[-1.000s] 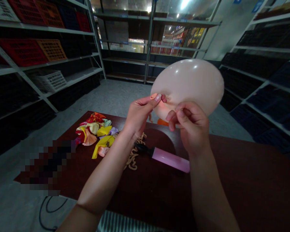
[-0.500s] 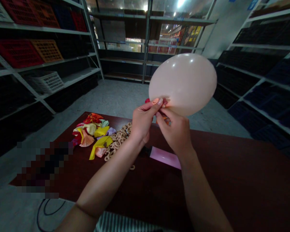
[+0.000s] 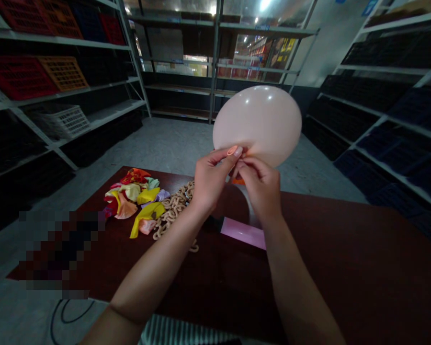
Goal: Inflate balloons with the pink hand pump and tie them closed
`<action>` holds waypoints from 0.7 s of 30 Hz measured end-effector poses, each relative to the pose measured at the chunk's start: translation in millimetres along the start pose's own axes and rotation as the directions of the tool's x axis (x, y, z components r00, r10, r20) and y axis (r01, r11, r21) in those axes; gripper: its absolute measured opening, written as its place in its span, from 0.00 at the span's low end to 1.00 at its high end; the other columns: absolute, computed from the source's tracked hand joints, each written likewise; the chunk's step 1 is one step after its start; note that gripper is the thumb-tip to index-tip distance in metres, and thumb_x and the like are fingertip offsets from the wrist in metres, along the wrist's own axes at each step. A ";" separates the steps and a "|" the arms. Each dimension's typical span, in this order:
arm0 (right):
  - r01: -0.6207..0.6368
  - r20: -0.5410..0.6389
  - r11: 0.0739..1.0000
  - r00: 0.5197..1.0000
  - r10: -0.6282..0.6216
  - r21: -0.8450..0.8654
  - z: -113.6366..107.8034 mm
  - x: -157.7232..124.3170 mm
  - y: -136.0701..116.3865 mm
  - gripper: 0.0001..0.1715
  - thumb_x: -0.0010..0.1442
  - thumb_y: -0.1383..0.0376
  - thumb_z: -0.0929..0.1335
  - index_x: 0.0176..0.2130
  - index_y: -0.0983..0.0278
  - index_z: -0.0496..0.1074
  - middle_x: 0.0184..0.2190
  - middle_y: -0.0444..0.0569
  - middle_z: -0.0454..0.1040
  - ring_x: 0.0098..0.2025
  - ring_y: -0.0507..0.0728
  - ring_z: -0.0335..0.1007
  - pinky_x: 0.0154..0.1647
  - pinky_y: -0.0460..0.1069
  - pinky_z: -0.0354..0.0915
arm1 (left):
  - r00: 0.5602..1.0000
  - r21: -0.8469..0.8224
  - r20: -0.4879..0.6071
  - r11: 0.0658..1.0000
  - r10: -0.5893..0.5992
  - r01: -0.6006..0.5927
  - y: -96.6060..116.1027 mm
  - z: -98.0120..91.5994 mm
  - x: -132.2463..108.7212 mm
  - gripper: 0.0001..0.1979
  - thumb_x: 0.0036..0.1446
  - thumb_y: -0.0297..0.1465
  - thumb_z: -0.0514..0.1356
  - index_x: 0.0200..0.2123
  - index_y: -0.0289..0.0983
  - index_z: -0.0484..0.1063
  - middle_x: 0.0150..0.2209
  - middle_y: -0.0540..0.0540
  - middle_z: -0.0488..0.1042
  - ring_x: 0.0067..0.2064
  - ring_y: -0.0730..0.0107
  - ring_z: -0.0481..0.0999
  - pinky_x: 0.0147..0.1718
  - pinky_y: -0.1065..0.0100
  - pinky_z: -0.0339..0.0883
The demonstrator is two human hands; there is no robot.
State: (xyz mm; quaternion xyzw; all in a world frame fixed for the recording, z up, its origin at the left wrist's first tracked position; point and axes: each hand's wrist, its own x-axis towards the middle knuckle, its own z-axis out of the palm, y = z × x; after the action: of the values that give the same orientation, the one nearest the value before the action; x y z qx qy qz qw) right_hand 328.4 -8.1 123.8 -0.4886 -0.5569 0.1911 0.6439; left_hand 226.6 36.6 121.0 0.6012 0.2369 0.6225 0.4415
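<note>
Head camera view: two bare hands are raised over a dark reddish-brown worktop (image 3: 345, 249), working at the neck of a large, inflated, pale pink balloon (image 3: 258, 117). The balloon sits just beyond and above the fingers, its round body spreading to the right. The left hand (image 3: 212, 175) is closed in a pinch, its thumb pressed to the forefinger, with the balloon's peach-coloured rolled lip poking out at the tips. The right hand (image 3: 263, 184) is curled in, its fingertips together right beside the left thumb, under the balloon; what lies between them is hidden, so its grip cannot be told.

Below the hands lies a pink hand pump (image 3: 242, 233), partly covered by the right forearm. Left of the left hand is a heap of beige curled loops (image 3: 170, 211), partly behind that forearm. Farther left, touching the loops, is a pile of limp balloons (image 3: 131, 194) in yellow, red, peach, cream and lilac. Well beyond the hands stands a metal shelving rack (image 3: 215, 62). Far to their left, shelves hold a red crate (image 3: 19, 76), an orange crate (image 3: 62, 73) and a white crate (image 3: 70, 120).
</note>
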 end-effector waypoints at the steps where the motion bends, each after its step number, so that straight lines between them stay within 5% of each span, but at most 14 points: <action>1: -0.049 0.037 0.997 0.998 0.047 0.060 -3.2 3.0 0.2 0.09 0.58 0.60 0.69 0.27 0.59 0.75 0.23 0.42 0.72 0.26 0.52 0.68 0.30 0.48 0.65 | 0.999 0.060 0.023 0.997 0.040 -0.041 -1.9 -5.5 3.9 0.10 0.62 0.39 0.64 0.39 0.41 0.84 0.40 0.44 0.83 0.45 0.63 0.80 0.47 0.61 0.71; 4: -0.215 0.133 0.947 0.973 0.188 0.240 -13.5 12.1 3.8 0.13 0.55 0.60 0.68 0.21 0.60 0.67 0.18 0.40 0.63 0.22 0.49 0.59 0.24 0.46 0.59 | 0.963 0.256 0.168 0.935 0.209 -0.247 -5.6 -21.6 13.5 0.07 0.61 0.37 0.65 0.37 0.44 0.84 0.39 0.45 0.83 0.45 0.63 0.79 0.50 0.59 0.67; 8: -0.388 0.255 0.837 0.917 0.307 0.385 -23.8 20.0 14.2 0.17 0.52 0.59 0.68 0.19 0.59 0.58 0.16 0.38 0.54 0.20 0.49 0.52 0.22 0.46 0.58 | 0.848 0.369 0.370 0.777 0.380 -0.509 0.7 -29.8 13.2 0.08 0.64 0.35 0.62 0.41 0.46 0.83 0.43 0.47 0.83 0.49 0.61 0.77 0.52 0.57 0.62; 14: -0.487 0.275 0.786 0.871 0.406 0.381 -30.4 20.6 30.2 0.16 0.49 0.51 0.70 0.26 0.58 0.65 0.22 0.41 0.65 0.23 0.51 0.58 0.20 0.45 0.60 | 0.674 0.393 0.631 0.591 0.384 -0.704 21.4 -21.3 0.5 0.09 0.65 0.40 0.60 0.42 0.48 0.81 0.46 0.47 0.82 0.45 0.63 0.77 0.45 0.59 0.60; 17: -0.468 0.259 0.815 0.880 0.397 0.341 -34.3 20.7 30.5 0.17 0.50 0.50 0.71 0.25 0.58 0.65 0.22 0.41 0.65 0.23 0.51 0.58 0.19 0.45 0.59 | 0.668 0.415 0.650 0.568 0.362 -0.711 22.3 -18.2 -1.5 0.12 0.68 0.41 0.57 0.41 0.45 0.80 0.43 0.47 0.82 0.42 0.65 0.78 0.41 0.62 0.60; 21: -0.469 0.342 0.818 0.869 0.358 0.334 -38.8 20.1 21.2 0.16 0.50 0.57 0.71 0.21 0.59 0.63 0.18 0.38 0.57 0.22 0.49 0.52 0.22 0.46 0.58 | 0.737 0.495 0.564 0.562 0.372 -0.662 12.5 -16.3 -0.7 0.17 0.70 0.41 0.52 0.36 0.40 0.75 0.37 0.45 0.81 0.36 0.66 0.77 0.37 0.63 0.60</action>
State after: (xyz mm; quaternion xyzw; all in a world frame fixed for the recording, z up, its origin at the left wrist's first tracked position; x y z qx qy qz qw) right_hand 376.0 1.2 120.4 -0.4240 -0.4648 0.5022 0.5933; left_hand 207.6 33.6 128.3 0.8726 0.1568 0.4618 0.0252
